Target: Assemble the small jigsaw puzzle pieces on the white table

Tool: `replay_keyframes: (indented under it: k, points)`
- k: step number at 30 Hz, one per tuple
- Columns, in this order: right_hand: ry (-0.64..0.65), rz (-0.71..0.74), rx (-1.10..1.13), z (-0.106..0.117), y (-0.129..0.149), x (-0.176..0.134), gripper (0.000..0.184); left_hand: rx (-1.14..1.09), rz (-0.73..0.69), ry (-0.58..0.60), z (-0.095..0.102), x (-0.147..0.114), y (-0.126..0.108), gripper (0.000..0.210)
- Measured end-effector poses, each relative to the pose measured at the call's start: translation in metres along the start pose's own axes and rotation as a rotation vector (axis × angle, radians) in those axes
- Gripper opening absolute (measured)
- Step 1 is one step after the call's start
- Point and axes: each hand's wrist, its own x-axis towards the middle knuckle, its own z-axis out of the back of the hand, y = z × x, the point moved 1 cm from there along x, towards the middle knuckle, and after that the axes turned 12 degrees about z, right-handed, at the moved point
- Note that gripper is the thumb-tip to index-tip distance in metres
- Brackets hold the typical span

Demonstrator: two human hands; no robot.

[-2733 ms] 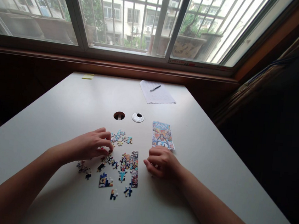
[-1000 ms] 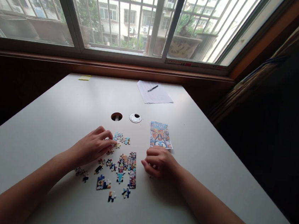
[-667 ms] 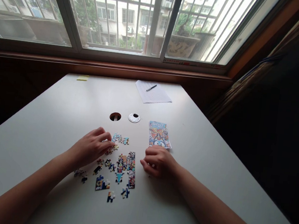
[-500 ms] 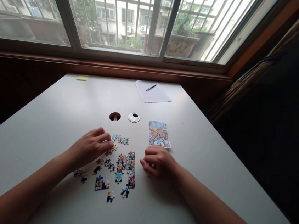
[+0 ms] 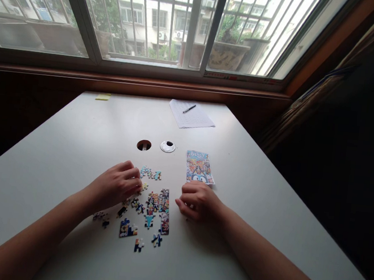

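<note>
My left hand point(image 5: 121, 181) is over the left side of the scattered jigsaw pieces, fingers curled down at small yellowish pieces point(image 5: 144, 186); whether it pinches one is hidden. A joined strip of puzzle point(image 5: 165, 211) lies in the middle, beside a joined cluster point(image 5: 151, 207). Loose pieces point(image 5: 138, 205) are spread to their left, with a dark blue joined part point(image 5: 127, 228) nearer me. My right hand point(image 5: 199, 200) rests on the table with its fingers curled, just below the picture card point(image 5: 200, 166); its palm side is out of sight.
On the white table point(image 5: 56, 144) are a round cable hole point(image 5: 144, 145) and its metal cover point(image 5: 167, 146). Farther back lie paper sheets point(image 5: 192, 119) with a pen point(image 5: 189, 109) on them and a yellow sticky note point(image 5: 103, 97). A barred window stands beyond.
My left hand's fingers have shifted slightly down and curled in a little more over the pieces. The right hand stays where it was.
</note>
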Motion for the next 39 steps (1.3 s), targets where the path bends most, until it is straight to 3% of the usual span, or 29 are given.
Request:
replay_keyframes:
  k: [6, 14, 19, 39]
  points:
    - [0.001, -0.007, -0.002, -0.001, 0.000, 0.000, 0.040, -0.121, -0.013, 0.025, 0.000, -0.001, 0.001, 0.011]
    - [-0.003, -0.004, 0.006, 0.000, 0.000, 0.000, 0.039, -0.065, 0.057, -0.021, -0.010, -0.003, 0.006, 0.024]
    - [0.000, -0.005, 0.006, -0.001, 0.000, 0.001, 0.039, -0.070, 0.065, 0.015, -0.009, -0.002, 0.002, 0.019]
    - [-0.002, -0.005, 0.000, 0.000, 0.001, 0.001, 0.041, -0.092, 0.127, -0.034, -0.011, 0.000, 0.003, 0.017]
